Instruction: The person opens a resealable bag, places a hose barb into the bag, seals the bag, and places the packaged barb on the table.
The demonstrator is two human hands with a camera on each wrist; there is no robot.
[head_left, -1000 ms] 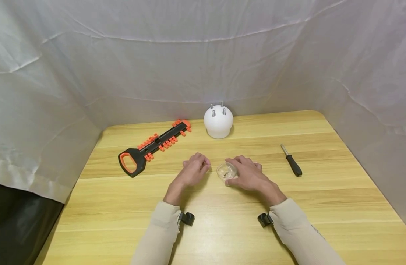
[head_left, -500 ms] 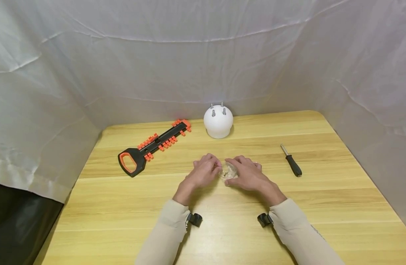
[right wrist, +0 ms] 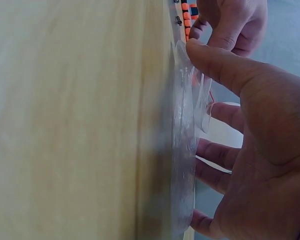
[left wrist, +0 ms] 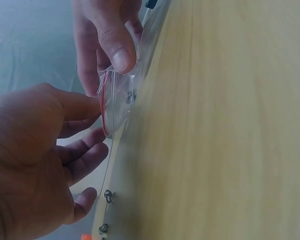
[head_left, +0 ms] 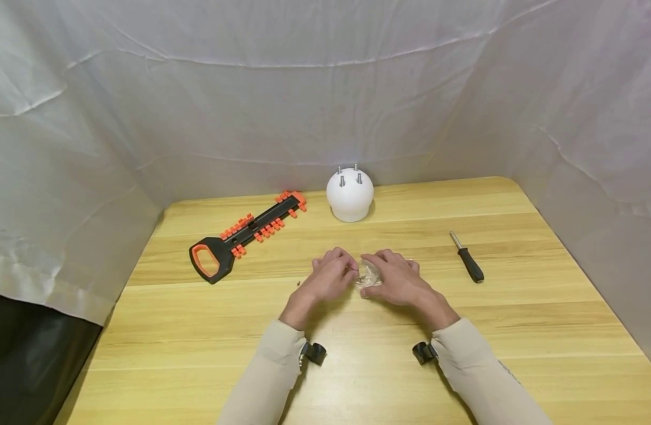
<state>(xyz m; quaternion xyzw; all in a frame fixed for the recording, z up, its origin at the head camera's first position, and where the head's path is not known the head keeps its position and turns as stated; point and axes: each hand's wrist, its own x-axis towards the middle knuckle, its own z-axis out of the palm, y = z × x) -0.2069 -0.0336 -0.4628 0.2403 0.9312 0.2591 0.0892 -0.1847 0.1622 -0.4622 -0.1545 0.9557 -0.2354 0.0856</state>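
Note:
A clear plastic zip bag [head_left: 369, 275] with a red strip along its mouth lies between both hands. Small metal hardware [left wrist: 131, 96] shows through its film. My right hand [head_left: 399, 278] grips the bag, with its thumb on one side and the fingertips along the other. At the mouth, my left hand [head_left: 329, 277] pinches the red-striped edge with thumb and forefinger; its other fingers [left wrist: 87, 160] are loosely bent. Small metal screws [left wrist: 108, 196] lie on the table beside the left hand, and one small brownish piece [head_left: 298, 284] shows there in the head view.
A black frame with orange clips and a loop handle [head_left: 213, 273] lies at the left. A white rounded body [head_left: 350, 198] with several upright metal posts stands at the back. Right of the hands lies a black-handled screwdriver [head_left: 471, 265]. Grey cloth [head_left: 325, 106] encloses the wooden table [head_left: 367, 378].
My left hand has moved right, from beside the bag to its mouth, uncovering a small piece on the table. The right hand has stayed in place on the bag.

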